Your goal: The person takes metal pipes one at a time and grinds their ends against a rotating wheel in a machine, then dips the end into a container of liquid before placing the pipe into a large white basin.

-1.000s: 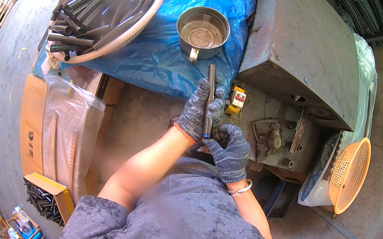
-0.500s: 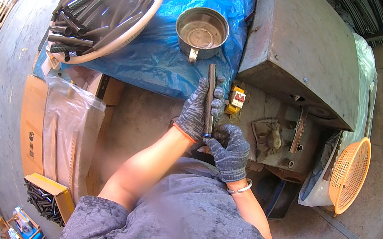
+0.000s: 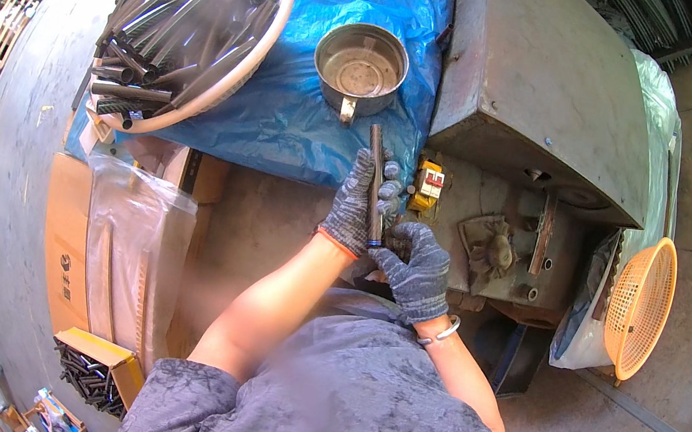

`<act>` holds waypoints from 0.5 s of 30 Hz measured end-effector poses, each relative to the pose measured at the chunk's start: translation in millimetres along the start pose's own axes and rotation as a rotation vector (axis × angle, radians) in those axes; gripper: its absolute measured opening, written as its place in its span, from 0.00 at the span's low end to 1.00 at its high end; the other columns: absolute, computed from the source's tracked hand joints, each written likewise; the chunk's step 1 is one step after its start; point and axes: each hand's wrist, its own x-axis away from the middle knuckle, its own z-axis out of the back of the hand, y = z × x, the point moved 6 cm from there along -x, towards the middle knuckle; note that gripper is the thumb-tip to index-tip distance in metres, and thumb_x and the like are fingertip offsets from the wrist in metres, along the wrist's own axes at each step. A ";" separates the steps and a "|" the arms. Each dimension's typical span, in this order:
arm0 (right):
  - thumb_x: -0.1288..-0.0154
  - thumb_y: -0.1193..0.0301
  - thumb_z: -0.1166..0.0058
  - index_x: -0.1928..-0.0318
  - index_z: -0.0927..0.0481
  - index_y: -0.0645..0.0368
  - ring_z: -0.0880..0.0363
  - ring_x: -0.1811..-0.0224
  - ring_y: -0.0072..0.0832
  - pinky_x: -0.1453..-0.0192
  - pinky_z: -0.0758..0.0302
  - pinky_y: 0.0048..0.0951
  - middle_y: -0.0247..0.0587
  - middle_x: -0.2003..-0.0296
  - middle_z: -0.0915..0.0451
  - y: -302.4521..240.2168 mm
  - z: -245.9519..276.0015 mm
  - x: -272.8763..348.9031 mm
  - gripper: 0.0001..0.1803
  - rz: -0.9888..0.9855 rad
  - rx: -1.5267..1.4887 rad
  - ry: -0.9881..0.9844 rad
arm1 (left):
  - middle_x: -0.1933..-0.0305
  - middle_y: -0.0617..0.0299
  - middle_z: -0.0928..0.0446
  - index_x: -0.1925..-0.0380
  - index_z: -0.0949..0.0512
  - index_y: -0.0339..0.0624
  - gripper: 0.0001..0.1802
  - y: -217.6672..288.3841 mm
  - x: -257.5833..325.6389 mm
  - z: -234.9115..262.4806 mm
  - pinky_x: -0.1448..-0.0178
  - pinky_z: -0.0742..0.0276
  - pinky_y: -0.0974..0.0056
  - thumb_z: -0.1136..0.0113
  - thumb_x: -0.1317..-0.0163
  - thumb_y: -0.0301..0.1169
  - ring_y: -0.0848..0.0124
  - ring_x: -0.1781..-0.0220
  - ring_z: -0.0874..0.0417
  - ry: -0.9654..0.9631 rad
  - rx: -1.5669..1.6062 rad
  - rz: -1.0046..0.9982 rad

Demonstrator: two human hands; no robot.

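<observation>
My left hand point(image 3: 354, 204), in a grey knit glove with an orange cuff, is closed around a dark tube point(image 3: 375, 166). The tube stands out above the fingers, tilted slightly left at its top, and has a blue band at its lower end. At that lower end is my gloved right hand point(image 3: 417, 272), fingers curled and thumb by the blue band. Something dark shows between its fingers; I cannot make out what it is. Beyond the tube, a metal cup point(image 3: 355, 102) with a handle stands on a blue plastic sheet point(image 3: 286, 134).
A pale basket point(image 3: 277, 33) piled with dark tubes stands far left. On the right is a grey metal machine point(image 3: 556, 87), with a yellow-and-white switch point(image 3: 429, 184) and a rumpled glove point(image 3: 494, 250) near it. An orange strainer basket point(image 3: 639, 308) hangs farther right. Cardboard boxes point(image 3: 74, 245) stand left.
The whole view has shifted slightly. My left hand still holds the tube, which tilts a little more to the left; my right hand stays at its lower end.
</observation>
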 end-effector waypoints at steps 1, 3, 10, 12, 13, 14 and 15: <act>0.48 0.77 0.33 0.58 0.23 0.65 0.19 0.67 0.22 0.61 0.22 0.27 0.42 0.69 0.17 2.1 -0.6 -0.2 0.17 -0.038 -0.038 -0.005 | 0.64 0.69 0.28 0.53 0.26 0.52 0.20 1.5 -1.2 0.3 0.74 0.27 0.71 0.42 0.36 0.51 0.76 0.76 0.27 0.023 -0.015 -0.005; 0.48 0.77 0.34 0.57 0.22 0.64 0.18 0.65 0.23 0.59 0.22 0.27 0.42 0.68 0.16 7.5 -0.7 -2.9 0.16 -0.064 -0.043 0.005 | 0.66 0.67 0.27 0.55 0.26 0.49 0.19 5.8 -2.4 0.5 0.72 0.25 0.70 0.42 0.35 0.49 0.74 0.76 0.26 0.076 -0.068 -0.045; 0.47 0.79 0.35 0.56 0.23 0.64 0.19 0.66 0.21 0.60 0.22 0.25 0.40 0.67 0.17 51.9 -7.1 -7.4 0.16 -0.124 -0.126 0.020 | 0.69 0.64 0.24 0.56 0.25 0.46 0.16 11.0 -8.8 8.1 0.65 0.20 0.65 0.41 0.35 0.45 0.68 0.70 0.21 0.268 -0.422 -0.028; 0.47 0.79 0.35 0.56 0.22 0.64 0.20 0.66 0.21 0.60 0.22 0.25 0.39 0.67 0.17 45.8 -6.1 -8.6 0.16 -0.130 -0.111 0.024 | 0.69 0.64 0.24 0.57 0.25 0.46 0.15 13.7 -11.0 9.8 0.64 0.20 0.63 0.43 0.34 0.44 0.68 0.70 0.21 0.320 -0.509 -0.033; 0.47 0.79 0.35 0.56 0.22 0.64 0.20 0.66 0.21 0.61 0.22 0.25 0.39 0.67 0.17 43.3 -6.2 -9.1 0.16 -0.135 -0.105 0.025 | 0.70 0.65 0.25 0.58 0.26 0.47 0.14 14.4 -12.6 10.7 0.67 0.22 0.64 0.43 0.34 0.43 0.69 0.72 0.22 0.332 -0.497 -0.042; 0.47 0.78 0.35 0.56 0.22 0.64 0.20 0.66 0.21 0.61 0.22 0.25 0.39 0.67 0.17 44.3 -7.3 -9.7 0.16 -0.144 -0.123 0.020 | 0.72 0.65 0.26 0.59 0.27 0.49 0.12 14.7 -14.2 11.0 0.70 0.23 0.65 0.43 0.34 0.43 0.69 0.74 0.23 0.344 -0.484 -0.052; 0.47 0.78 0.35 0.57 0.22 0.64 0.20 0.66 0.21 0.61 0.22 0.25 0.39 0.68 0.17 46.4 -7.9 -10.4 0.16 -0.155 -0.140 0.018 | 0.73 0.66 0.27 0.60 0.28 0.50 0.11 14.4 -15.0 9.6 0.73 0.25 0.66 0.43 0.33 0.42 0.70 0.76 0.23 0.354 -0.472 -0.057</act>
